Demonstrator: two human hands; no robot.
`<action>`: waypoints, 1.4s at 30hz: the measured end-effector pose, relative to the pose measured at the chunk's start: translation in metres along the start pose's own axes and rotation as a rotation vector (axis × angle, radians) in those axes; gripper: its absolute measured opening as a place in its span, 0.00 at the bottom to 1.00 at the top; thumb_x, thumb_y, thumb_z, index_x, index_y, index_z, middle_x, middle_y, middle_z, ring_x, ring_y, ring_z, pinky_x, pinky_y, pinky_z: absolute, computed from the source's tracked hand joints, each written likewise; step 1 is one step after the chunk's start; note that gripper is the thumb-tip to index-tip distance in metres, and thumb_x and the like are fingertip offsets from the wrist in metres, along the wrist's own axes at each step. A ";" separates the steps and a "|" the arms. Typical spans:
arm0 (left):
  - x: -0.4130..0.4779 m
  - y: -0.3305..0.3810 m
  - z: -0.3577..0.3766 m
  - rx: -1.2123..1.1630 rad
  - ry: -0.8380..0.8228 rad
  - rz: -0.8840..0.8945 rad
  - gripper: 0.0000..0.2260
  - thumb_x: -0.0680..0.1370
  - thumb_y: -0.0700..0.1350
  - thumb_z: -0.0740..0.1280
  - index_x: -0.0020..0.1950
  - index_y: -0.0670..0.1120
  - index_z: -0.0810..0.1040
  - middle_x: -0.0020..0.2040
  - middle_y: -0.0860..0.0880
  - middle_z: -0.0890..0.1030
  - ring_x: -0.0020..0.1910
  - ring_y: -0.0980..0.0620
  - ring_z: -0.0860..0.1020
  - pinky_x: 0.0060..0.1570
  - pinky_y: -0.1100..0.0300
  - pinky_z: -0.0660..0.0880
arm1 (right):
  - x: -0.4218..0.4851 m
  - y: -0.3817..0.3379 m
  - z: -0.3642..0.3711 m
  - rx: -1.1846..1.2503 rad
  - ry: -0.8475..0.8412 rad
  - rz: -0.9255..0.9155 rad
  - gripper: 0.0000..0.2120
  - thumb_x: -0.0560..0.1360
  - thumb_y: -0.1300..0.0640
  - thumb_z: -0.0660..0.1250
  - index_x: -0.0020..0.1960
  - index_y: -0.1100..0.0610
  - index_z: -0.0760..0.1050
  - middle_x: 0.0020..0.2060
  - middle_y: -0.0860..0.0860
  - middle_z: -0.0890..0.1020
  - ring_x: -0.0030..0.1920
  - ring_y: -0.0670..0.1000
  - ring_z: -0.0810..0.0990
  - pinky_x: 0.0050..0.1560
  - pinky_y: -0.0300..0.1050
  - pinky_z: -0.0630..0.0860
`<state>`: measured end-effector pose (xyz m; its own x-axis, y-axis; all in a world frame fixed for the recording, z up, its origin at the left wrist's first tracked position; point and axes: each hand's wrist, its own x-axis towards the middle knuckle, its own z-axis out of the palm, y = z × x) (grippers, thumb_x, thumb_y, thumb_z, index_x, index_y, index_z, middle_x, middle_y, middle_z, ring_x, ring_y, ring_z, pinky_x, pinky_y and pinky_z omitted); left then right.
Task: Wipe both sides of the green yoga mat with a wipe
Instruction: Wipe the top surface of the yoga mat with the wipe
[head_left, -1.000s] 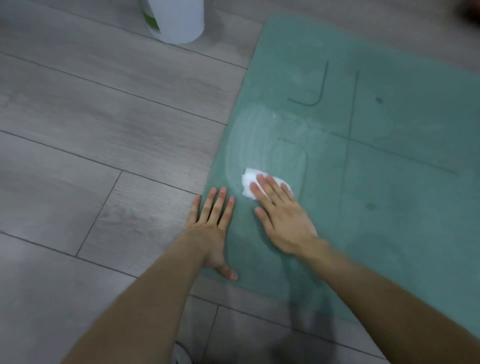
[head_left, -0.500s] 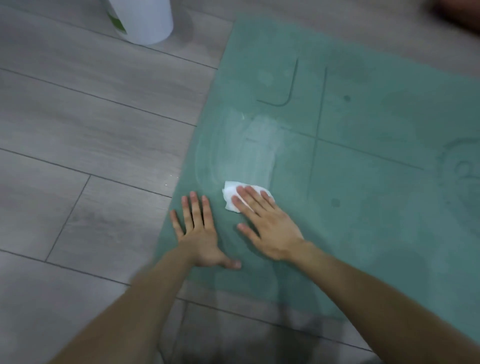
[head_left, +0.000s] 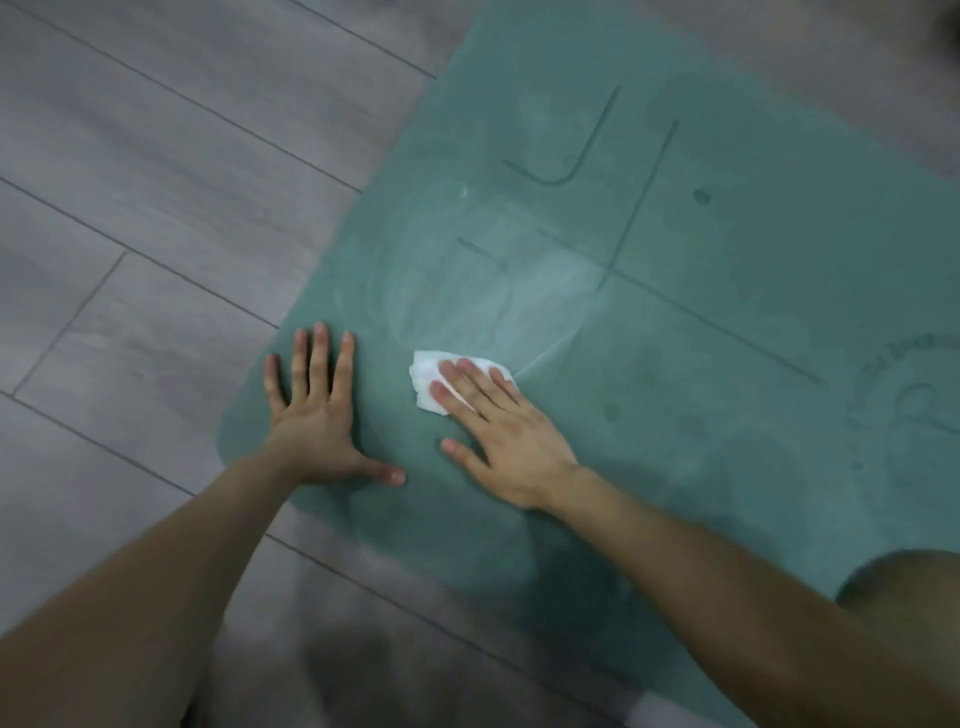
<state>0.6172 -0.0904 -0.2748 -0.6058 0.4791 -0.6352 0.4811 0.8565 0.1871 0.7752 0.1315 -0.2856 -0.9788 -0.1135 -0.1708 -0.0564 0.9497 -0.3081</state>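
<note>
The green yoga mat (head_left: 701, 338) lies flat on the floor, filling the right and middle of the head view, with dark alignment lines and damp streaks on it. My right hand (head_left: 498, 431) presses a crumpled white wipe (head_left: 428, 376) onto the mat near its near-left corner, fingers straight over the wipe. My left hand (head_left: 317, 410) lies flat, fingers spread, on the mat's left corner, just left of the wipe.
Grey wood-look floor planks (head_left: 156, 208) surround the mat on the left and front. A bare knee (head_left: 904, 587) shows at the lower right edge, over the mat.
The view has shifted, and the white container at the top left is out of frame. My left hand has moved from the floor edge fully onto the mat corner. My right hand keeps pressing the wipe.
</note>
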 end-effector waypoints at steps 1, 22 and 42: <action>-0.001 0.002 -0.002 -0.009 -0.008 -0.004 0.83 0.41 0.89 0.62 0.81 0.52 0.25 0.81 0.46 0.23 0.79 0.45 0.23 0.78 0.32 0.34 | 0.007 0.023 -0.005 -0.024 0.014 0.012 0.33 0.87 0.39 0.53 0.87 0.51 0.50 0.86 0.49 0.48 0.86 0.50 0.42 0.85 0.57 0.47; -0.018 0.058 -0.006 -0.354 -0.237 -0.347 0.82 0.48 0.77 0.79 0.77 0.55 0.19 0.74 0.44 0.15 0.73 0.38 0.17 0.73 0.25 0.31 | 0.155 0.115 -0.057 0.001 0.120 0.192 0.33 0.87 0.42 0.52 0.87 0.56 0.52 0.86 0.54 0.50 0.86 0.53 0.45 0.84 0.61 0.48; -0.018 0.061 0.006 -0.334 -0.040 -0.371 0.83 0.43 0.78 0.78 0.76 0.62 0.20 0.75 0.50 0.15 0.74 0.45 0.17 0.73 0.30 0.27 | 0.208 0.089 -0.041 -0.007 0.014 -0.111 0.36 0.85 0.38 0.47 0.86 0.56 0.53 0.86 0.56 0.52 0.86 0.55 0.47 0.85 0.58 0.43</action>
<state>0.6610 -0.0477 -0.2567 -0.6700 0.1286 -0.7311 0.0048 0.9856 0.1690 0.5582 0.2049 -0.3101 -0.9691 -0.2141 -0.1224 -0.1661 0.9335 -0.3177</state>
